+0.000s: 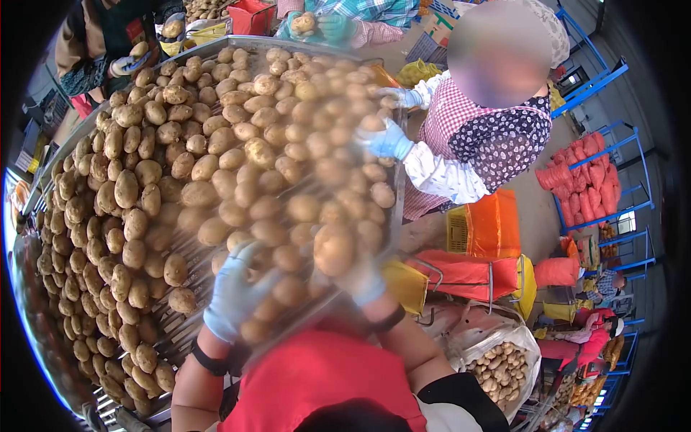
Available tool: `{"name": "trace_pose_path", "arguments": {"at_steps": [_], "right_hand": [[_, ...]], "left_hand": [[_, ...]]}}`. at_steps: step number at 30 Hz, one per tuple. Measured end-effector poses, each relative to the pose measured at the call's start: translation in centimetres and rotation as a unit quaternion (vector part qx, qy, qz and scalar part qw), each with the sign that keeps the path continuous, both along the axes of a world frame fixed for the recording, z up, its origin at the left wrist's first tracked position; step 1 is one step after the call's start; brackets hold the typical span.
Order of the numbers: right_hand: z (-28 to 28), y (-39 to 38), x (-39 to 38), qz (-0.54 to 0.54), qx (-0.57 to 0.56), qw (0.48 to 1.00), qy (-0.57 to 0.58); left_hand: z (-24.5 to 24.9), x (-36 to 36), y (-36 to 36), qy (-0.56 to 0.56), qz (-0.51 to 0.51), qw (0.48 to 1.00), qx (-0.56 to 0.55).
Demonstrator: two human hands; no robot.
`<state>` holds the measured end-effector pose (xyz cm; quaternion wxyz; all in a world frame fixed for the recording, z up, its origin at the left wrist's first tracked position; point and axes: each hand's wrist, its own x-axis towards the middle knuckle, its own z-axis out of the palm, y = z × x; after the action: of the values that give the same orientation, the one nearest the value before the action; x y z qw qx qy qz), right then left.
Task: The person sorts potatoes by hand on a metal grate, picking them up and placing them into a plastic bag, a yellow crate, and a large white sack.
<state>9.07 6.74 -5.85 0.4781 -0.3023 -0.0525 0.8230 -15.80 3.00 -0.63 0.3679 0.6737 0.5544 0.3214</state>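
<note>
Many brown potatoes (198,193) cover a slatted metal sorting table in front of me. My left hand (236,291), in a light blue glove, rests low among the potatoes near the table's close edge. Its fingers are spread and curved, and I see no potato clearly gripped in it. My right hand (362,281), also gloved and smeared by motion, holds a large potato (334,250) raised closer to the camera than the others. Its fingertips are partly hidden behind that potato.
Across the right edge, a co-worker's gloved hand (389,140) touches potatoes. Other workers' hands (335,29) hold potatoes at the far side. An orange bag (493,225), red bag (468,282) and white sack of potatoes (529,338) stand right. Metal slats (205,311) show between potatoes.
</note>
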Motion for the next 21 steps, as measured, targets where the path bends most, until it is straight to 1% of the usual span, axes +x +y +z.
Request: {"name": "trace_pose_path", "arguments": {"at_steps": [1, 2, 3, 4, 5, 6, 7, 9, 10, 11, 14, 16, 17, 18, 19, 21], "right_hand": [[0.2, -0.2, -0.8, -0.005, 0.007, 1.0, -0.029], [0.3, -0.4, -1.5, 0.031, 0.065, 0.993, -0.09], [1.1, -0.6, -2.2, 0.073, 0.123, 0.977, -0.159], [1.9, -0.7, -3.0, 0.109, 0.182, 0.951, -0.227], [4.0, -1.1, -3.0, 0.15, 0.24, 0.911, -0.301], [5.3, -1.2, -2.7, 0.186, 0.296, 0.86, -0.371], [5.6, -1.3, -2.0, 0.183, 0.345, 0.858, -0.333], [3.9, -0.6, -0.3, 0.161, 0.434, 0.807, -0.366], [1.9, 0.2, 0.2, 0.14, 0.473, 0.753, -0.436], [4.1, 0.0, -1.4, 0.132, 0.372, 0.822, -0.41], [4.5, -0.4, -3.8, 0.129, 0.412, 0.853, -0.294], [7.1, -1.2, -5.6, 0.158, 0.387, 0.865, -0.277], [6.8, -0.7, -6.0, 0.138, 0.479, 0.78, -0.379], [6.7, -0.2, -6.3, 0.115, 0.558, 0.674, -0.471], [7.3, -0.2, -6.6, 0.068, 0.597, 0.607, -0.521], [8.1, -0.2, -7.1, 0.099, 0.593, 0.549, -0.582]], "left_hand": [[0.7, 1.3, -0.4, -0.136, -0.003, 0.986, -0.092], [1.4, 2.5, -0.8, -0.27, -0.005, 0.946, -0.179], [0.4, 2.8, -0.9, -0.256, -0.027, 0.952, -0.167], [-0.8, 3.3, -1.3, -0.225, 0.011, 0.967, -0.116], [-1.3, 3.5, -1.4, -0.326, 0.047, 0.931, -0.157], [-1.5, 3.7, -1.4, -0.422, 0.081, 0.882, -0.194], [0.5, 3.5, -1.4, -0.48, 0.067, 0.85, -0.207], [-0.8, 1.5, -1.8, -0.531, 0.047, 0.813, -0.235], [-1.6, 0.8, -2.0, -0.557, 0.037, 0.792, -0.247], [-2.2, 0.7, -2.1, -0.557, 0.017, 0.796, -0.237], [-1.6, 0.5, -2.4, -0.652, -0.014, 0.692, -0.31], [-1.5, 0.9, -2.5, -0.639, -0.009, 0.707, -0.303], [-1.4, 1.2, -2.5, -0.633, -0.007, 0.714, -0.3], [-1.3, 1.4, -2.5, -0.625, -0.004, 0.722, -0.296], [-1.1, 1.6, -2.4, -0.603, 0.011, 0.749, -0.273], [-0.1, 2.2, -2.0, -0.556, 0.044, 0.799, -0.225]]}}
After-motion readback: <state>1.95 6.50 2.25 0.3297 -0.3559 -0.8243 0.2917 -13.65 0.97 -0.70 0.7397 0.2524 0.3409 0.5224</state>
